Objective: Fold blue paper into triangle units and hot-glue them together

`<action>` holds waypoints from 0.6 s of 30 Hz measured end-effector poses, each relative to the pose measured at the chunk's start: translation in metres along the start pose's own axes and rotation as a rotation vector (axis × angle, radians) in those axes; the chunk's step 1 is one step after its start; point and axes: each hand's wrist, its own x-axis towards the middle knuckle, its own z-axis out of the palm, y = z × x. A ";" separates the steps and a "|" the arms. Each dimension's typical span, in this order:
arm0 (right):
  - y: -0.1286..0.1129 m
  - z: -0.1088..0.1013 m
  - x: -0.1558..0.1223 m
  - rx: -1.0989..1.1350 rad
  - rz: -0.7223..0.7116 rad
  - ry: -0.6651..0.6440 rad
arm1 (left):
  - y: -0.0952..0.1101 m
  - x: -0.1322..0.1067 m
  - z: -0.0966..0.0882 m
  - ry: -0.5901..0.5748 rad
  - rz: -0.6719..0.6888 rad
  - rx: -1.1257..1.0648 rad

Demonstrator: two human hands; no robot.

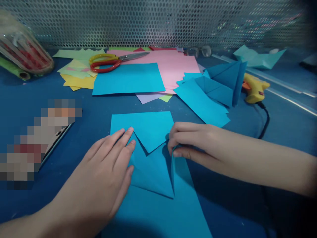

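A partly folded sheet of blue paper point(151, 168) lies in front of me, with a pointed flap folded down at its middle. My left hand point(109, 162) rests flat over its left side, fingers stretched out and pressing on the paper. At the right edge, my right hand point(190, 140) pinches a raised fold of the same paper between thumb and fingers. Under it is a larger blue sheet point(173, 221) that reaches toward me. Part of the folded paper's left side is hidden beneath my left hand.
Scissors point(119, 61) with yellow and red handles lie across blue and pink paper sheets point(178, 66). To the right are folded blue pieces point(220, 86) and a yellow glue gun point(256, 89) with a black cord. A clear jar point(27, 46) stands at the left, near a blurred-out object point(37, 145).
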 end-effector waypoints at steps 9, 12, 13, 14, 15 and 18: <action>-0.003 0.024 0.000 -0.151 -0.030 0.128 | -0.009 -0.003 0.003 0.015 0.175 0.069; 0.007 0.029 0.006 -0.207 -0.163 0.263 | -0.011 -0.003 0.004 0.013 0.207 0.009; 0.009 0.031 0.006 -0.214 -0.174 0.290 | -0.011 -0.003 0.003 0.014 0.213 -0.026; 0.009 0.031 0.006 -0.210 -0.160 0.311 | -0.011 -0.002 0.002 0.012 0.222 -0.068; 0.007 0.032 0.005 -0.202 -0.129 0.315 | -0.011 -0.002 0.000 0.009 0.240 -0.114; -0.005 0.033 -0.001 -0.228 -0.057 0.277 | -0.010 0.000 -0.005 0.011 0.294 -0.213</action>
